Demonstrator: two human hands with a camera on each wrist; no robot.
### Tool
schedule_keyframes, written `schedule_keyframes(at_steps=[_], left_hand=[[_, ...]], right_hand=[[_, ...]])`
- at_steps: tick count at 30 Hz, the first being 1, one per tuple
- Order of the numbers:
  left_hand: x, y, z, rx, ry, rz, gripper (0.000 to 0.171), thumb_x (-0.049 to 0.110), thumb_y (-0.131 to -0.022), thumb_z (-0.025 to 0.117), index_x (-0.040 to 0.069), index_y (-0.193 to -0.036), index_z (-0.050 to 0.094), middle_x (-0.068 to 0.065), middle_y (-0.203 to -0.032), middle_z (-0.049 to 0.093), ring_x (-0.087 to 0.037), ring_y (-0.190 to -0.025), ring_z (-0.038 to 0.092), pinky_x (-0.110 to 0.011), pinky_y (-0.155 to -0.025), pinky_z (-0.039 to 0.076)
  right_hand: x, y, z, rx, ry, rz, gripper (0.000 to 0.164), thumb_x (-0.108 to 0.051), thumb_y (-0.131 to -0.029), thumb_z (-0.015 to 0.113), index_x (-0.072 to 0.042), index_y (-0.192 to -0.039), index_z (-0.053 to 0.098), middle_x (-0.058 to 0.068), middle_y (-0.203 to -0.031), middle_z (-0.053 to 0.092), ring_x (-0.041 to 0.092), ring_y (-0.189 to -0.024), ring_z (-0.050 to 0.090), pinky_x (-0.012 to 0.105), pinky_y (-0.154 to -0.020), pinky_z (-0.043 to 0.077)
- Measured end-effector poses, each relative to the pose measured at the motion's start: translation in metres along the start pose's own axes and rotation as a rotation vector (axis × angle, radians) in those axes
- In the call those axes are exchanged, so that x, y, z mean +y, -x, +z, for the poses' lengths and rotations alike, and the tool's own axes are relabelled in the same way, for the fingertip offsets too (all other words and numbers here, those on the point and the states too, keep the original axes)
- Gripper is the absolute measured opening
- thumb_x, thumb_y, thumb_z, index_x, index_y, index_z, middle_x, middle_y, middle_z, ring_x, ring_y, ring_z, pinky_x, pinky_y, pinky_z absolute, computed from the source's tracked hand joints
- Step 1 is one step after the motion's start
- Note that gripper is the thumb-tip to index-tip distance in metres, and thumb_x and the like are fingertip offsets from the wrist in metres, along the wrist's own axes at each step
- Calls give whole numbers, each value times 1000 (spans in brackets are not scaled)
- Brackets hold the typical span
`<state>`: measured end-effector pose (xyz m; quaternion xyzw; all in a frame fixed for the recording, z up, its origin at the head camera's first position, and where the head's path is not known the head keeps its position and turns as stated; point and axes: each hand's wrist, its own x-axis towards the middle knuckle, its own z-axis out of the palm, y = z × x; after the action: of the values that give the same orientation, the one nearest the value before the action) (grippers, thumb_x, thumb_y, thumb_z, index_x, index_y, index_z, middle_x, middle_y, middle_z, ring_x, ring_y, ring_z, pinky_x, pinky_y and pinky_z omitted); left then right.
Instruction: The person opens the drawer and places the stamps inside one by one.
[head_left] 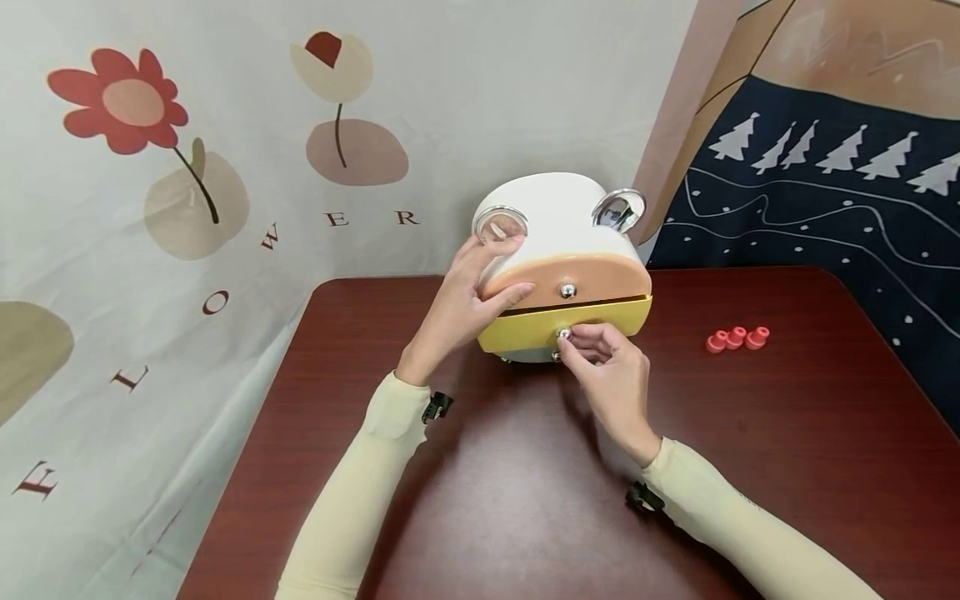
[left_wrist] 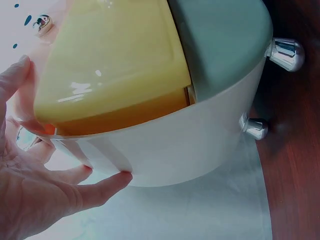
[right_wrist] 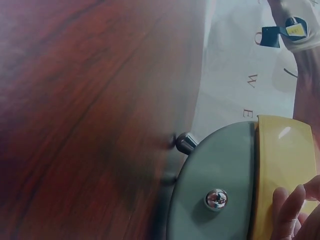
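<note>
A rounded white drawer box with two silver ring-shaped ears stands on the table. Its front has a peach drawer, a yellow drawer and a green drawer, each with a silver knob. The yellow drawer sticks out a little past the other two. My left hand holds the box by its left side, thumb on the peach front and fingers along the white shell. With thumb and fingertips, my right hand pinches the yellow drawer's knob.
Three small red pieces lie together on the dark wood table, right of the box. Silver feet support the box. A printed flower cloth hangs behind the table, and a dark tree-patterned cloth hangs at right.
</note>
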<state>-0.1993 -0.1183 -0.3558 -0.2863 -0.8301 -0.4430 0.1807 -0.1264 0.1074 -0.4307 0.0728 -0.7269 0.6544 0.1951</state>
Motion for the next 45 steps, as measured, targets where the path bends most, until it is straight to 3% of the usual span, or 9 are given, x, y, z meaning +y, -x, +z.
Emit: schedule_keyframes(at_steps=[12,22,26,30,34,39,45], left_hand=[[2,1,5,5,11,2,60,26,-95,89,19,-150,67,6,-152,63,-18,-143,43,-44,-116,38],[0,0,4,10,-9,57,69,21,-89,95,14,-151,64,-1,-153,63,-23,-150,39,-45,-122,33],[-4,1,4,3,-18,92,80,16,-81,100,10,-151,62,-8,-153,62,-28,-152,38,-45,-126,26],[-5,1,4,-21,-35,98,87,15,-78,102,10,-153,59,-12,-155,60,-32,-152,37,-45,-127,23],[-5,2,3,-23,-57,94,88,15,-78,102,11,-154,58,-13,-156,59,-34,-153,36,-46,-127,23],[-7,2,2,-24,-73,130,87,14,-78,102,9,-153,58,-15,-154,60,-31,-149,44,-44,-130,17],[-9,1,1,-22,-80,134,86,14,-79,102,8,-153,58,-15,-153,61,-30,-147,47,-43,-131,14]], right_hand=[[5,-8,0,16,8,-11,15,-6,-93,88,-2,-106,80,9,-96,82,9,-81,78,20,-68,60],[12,-7,3,20,-15,8,19,-12,-96,87,-4,-110,78,9,-99,81,13,-82,76,21,-57,57],[18,-6,3,13,33,80,22,-18,-95,89,-5,-109,78,7,-99,80,15,-83,72,21,-60,57],[26,-5,0,58,31,208,18,-18,-94,89,-5,-103,80,6,-92,78,20,-76,71,21,-56,53],[33,1,3,68,-44,354,20,-16,-94,87,-2,-105,78,6,-91,78,24,-74,73,23,-53,53],[39,14,15,41,-189,524,25,-9,-95,86,3,-114,73,5,-98,79,15,-76,75,22,-49,53],[42,21,32,93,-308,591,29,-9,-96,86,1,-115,66,8,-93,79,13,-71,76,23,-45,52]])
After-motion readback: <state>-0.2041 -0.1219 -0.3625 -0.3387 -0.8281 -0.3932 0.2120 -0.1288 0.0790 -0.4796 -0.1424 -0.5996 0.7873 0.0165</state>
